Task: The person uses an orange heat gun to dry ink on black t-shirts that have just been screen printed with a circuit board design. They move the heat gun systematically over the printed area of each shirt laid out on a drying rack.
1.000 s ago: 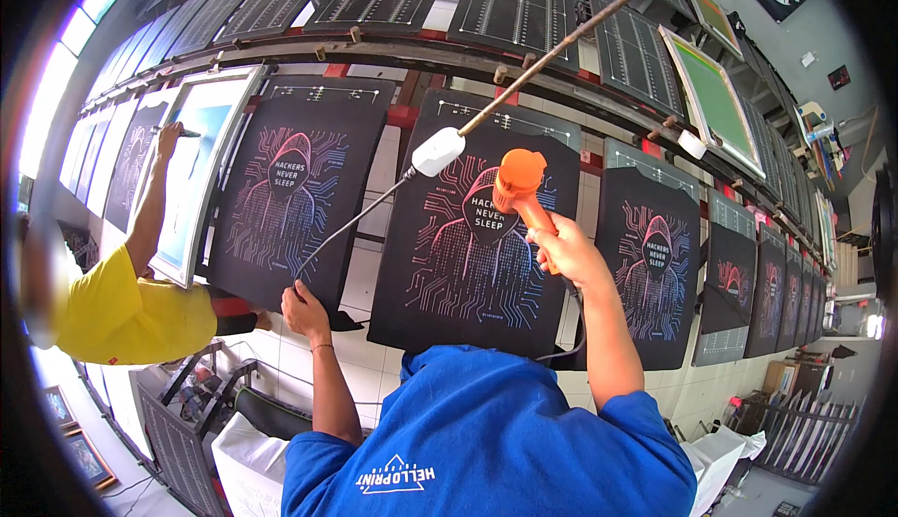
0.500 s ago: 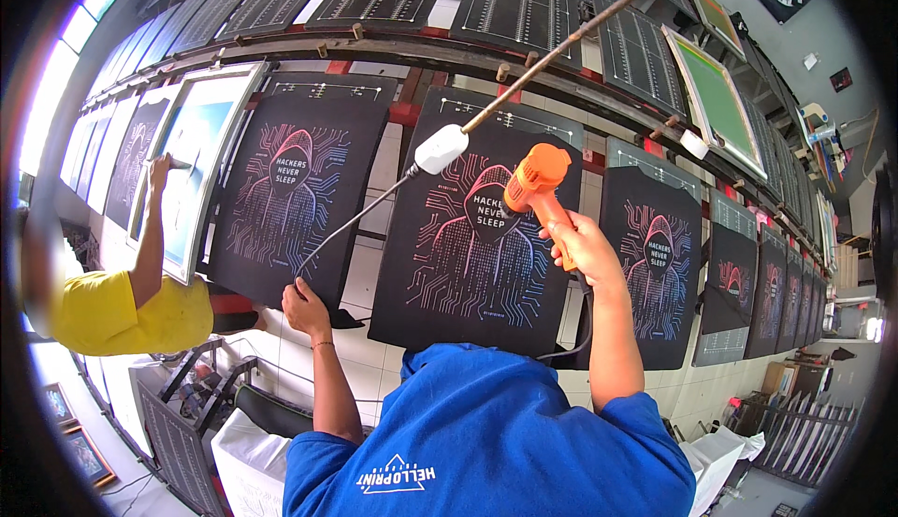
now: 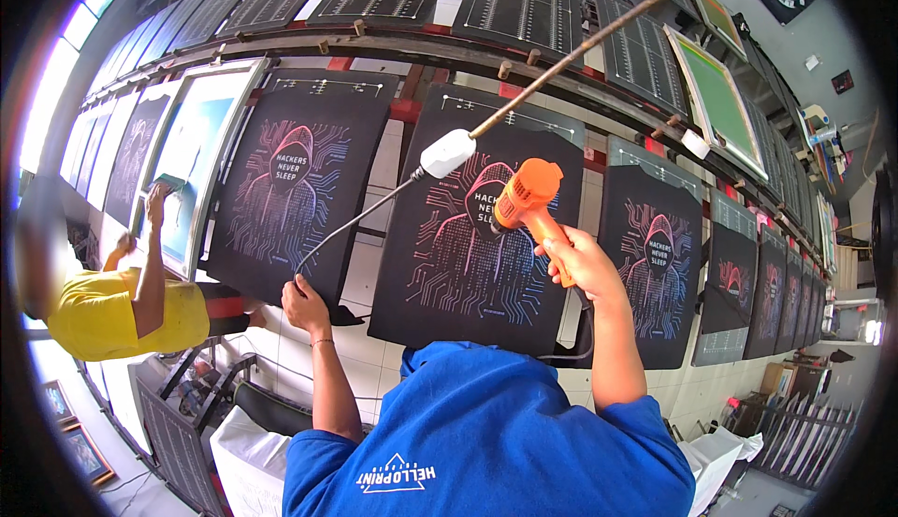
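Your blue short-sleeved fabric shirt (image 3: 496, 433) fills the lower edge of the view. Your left hand (image 3: 307, 311) is at the lower right corner of a black printed cotton T-shirt (image 3: 290, 180), its fingers drawn close together; whether they grip the cloth or the thin grey cable (image 3: 354, 222) leading to them cannot be told. Your right hand (image 3: 578, 262) is wrapped around the handle of an orange pistol-shaped plastic hot-air gun (image 3: 531, 194). The gun is located in front of the centre black T-shirt (image 3: 472, 278), nozzle directed toward the hooded-figure print. A white oblong plastic connector (image 3: 449, 152), on a slender tan rod (image 3: 599, 38), overlaps this shirt's upper left part in view. Another black T-shirt (image 3: 655, 264) lies to the right. At left, a person in a yellow shirt (image 3: 131, 311) holds a flat dark tool (image 3: 170, 183) against a white-framed printing screen (image 3: 194, 129). Beyond the dark beam (image 3: 402, 54), observe the rectangular black boards (image 3: 519, 7) and a green framed screen (image 3: 718, 96).
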A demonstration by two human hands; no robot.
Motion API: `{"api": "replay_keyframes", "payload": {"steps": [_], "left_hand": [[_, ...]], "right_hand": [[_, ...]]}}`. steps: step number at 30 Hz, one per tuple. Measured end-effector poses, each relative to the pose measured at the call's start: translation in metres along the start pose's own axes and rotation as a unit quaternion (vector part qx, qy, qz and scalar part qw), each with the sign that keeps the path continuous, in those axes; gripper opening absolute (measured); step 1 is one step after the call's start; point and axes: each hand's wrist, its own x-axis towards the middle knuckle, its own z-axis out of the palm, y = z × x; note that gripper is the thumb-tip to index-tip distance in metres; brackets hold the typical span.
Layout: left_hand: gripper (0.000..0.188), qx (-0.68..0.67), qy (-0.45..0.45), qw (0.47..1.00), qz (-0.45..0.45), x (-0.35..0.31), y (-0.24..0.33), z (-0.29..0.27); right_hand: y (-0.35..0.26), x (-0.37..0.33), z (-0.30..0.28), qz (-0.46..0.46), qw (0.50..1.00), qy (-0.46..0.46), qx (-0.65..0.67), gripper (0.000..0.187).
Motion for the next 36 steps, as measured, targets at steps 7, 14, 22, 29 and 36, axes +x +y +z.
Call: {"api": "replay_keyframes", "payload": {"steps": [7, 14, 22, 29, 36], "left_hand": [[0.038, 0.005, 0.002, 1.0, 0.0, 0.0, -0.001, 0.0], [0.038, 0.01, -0.005, 1.0, -0.012, 0.0, 0.0, 0.0], [0.039, 0.019, -0.019, 0.999, -0.026, 0.001, 0.004, -0.004], [0.037, 0.015, -0.003, 1.0, -0.004, 0.001, 0.002, -0.004], [0.038, 0.006, 0.002, 1.0, -0.007, -0.001, 0.001, -0.006]], "right_hand": [[0.005, -0.007, 0.001, -0.006, 1.0, 0.004, 0.019, 0.03], [0.005, -0.004, 0.01, 0.001, 1.0, 0.006, -0.017, 0.03], [0.0, 0.006, 0.019, -0.023, 1.0, -0.016, -0.01, 0.031], [-0.003, 0.012, 0.024, -0.027, 0.999, -0.027, 0.011, 0.031], [-0.005, 0.015, 0.033, -0.036, 0.998, -0.03, -0.047, 0.032]]}}
